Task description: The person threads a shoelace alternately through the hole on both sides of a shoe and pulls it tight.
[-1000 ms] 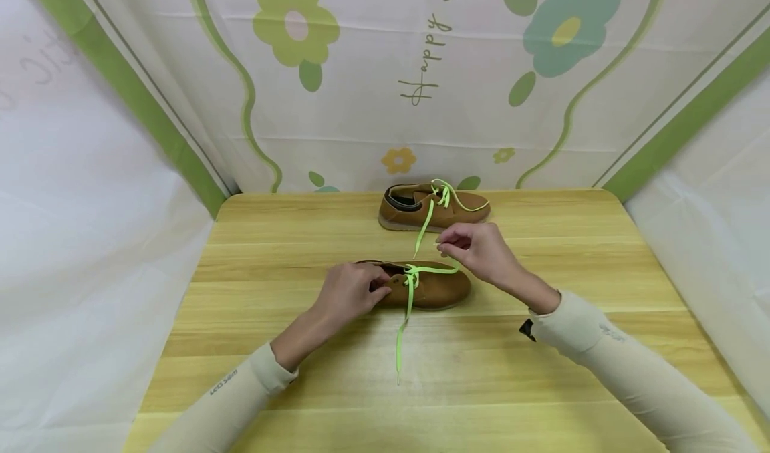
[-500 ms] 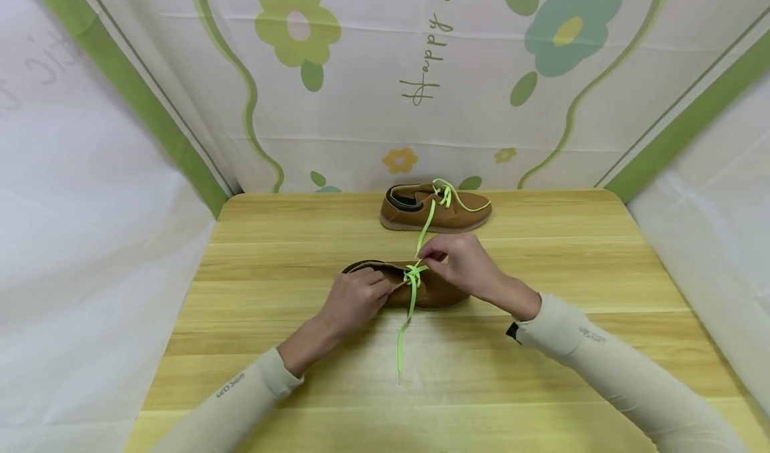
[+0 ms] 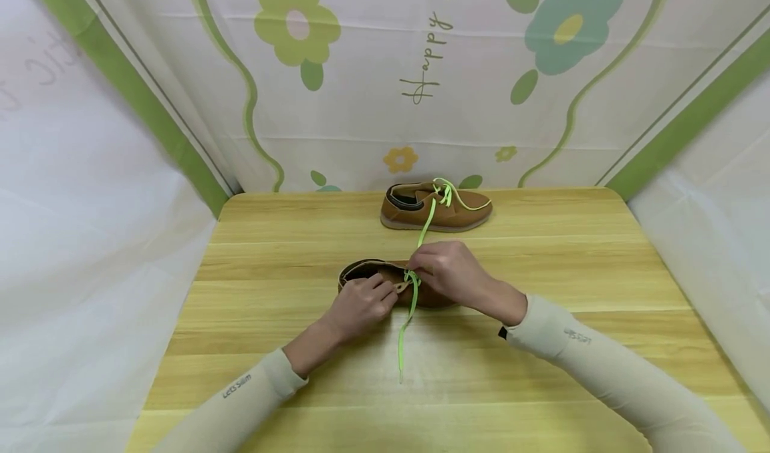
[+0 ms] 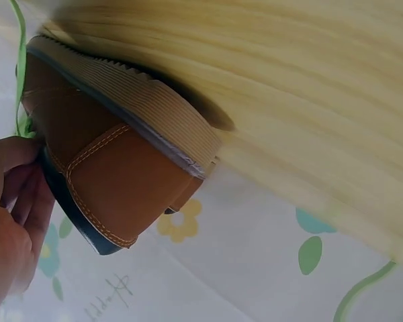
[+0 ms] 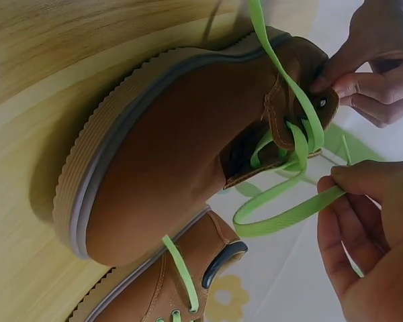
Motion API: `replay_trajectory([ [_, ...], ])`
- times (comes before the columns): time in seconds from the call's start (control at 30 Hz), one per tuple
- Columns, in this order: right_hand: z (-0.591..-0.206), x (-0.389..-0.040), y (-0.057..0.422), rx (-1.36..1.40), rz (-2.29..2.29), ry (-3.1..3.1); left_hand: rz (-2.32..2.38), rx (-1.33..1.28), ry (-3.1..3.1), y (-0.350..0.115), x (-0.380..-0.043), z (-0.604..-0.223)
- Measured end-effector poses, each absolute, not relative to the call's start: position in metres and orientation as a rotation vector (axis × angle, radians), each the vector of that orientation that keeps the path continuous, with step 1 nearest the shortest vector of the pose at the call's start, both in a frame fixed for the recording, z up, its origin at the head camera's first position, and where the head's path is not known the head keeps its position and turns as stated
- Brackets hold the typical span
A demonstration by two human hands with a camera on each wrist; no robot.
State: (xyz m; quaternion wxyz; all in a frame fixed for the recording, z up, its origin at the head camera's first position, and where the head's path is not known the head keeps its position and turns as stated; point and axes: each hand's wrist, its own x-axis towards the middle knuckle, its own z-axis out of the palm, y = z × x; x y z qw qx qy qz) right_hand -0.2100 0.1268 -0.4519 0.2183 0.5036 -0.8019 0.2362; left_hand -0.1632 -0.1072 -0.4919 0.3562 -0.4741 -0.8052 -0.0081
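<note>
A brown leather shoe (image 3: 434, 298) lies on the table, toe to the right, with a bright green lace (image 5: 289, 220) through its lower eyelets. My left hand (image 3: 362, 303) pinches the edge of the near eyelet flap (image 5: 330, 107), lifting it beside the shoe's opening; a bare eyelet shows there in the right wrist view. My right hand (image 3: 454, 272) is over the lacing and pinches one lace end between thumb and finger, its thin tip (image 5: 346, 149) sticking out toward the flap. The other lace end (image 3: 400, 353) trails over the near side onto the table.
A matching brown shoe (image 3: 466, 216) with green laces stands behind, near the table's back edge. The wooden table (image 3: 271, 239) is bordered by white fabric walls (image 3: 355, 105) printed with flowers.
My right hand has moved left and closer to the shoe, bringing the lace end from past the toe to the eyelets. My left hand now lifts the flap, and the shoe's heel shows more.
</note>
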Motion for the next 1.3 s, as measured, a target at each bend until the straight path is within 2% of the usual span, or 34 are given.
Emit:
replay_trajectory([
  [0.83,-0.456,-0.203,0.114,1.548,0.303,-2.122,-0.022,-1.222,-2.095,-0.107,-0.162,-0.493],
  [1.3,-0.464,-0.203,0.118,1.553,0.5,-2.219,-0.444,-1.095,-2.249,-0.11,-0.161,-0.494],
])
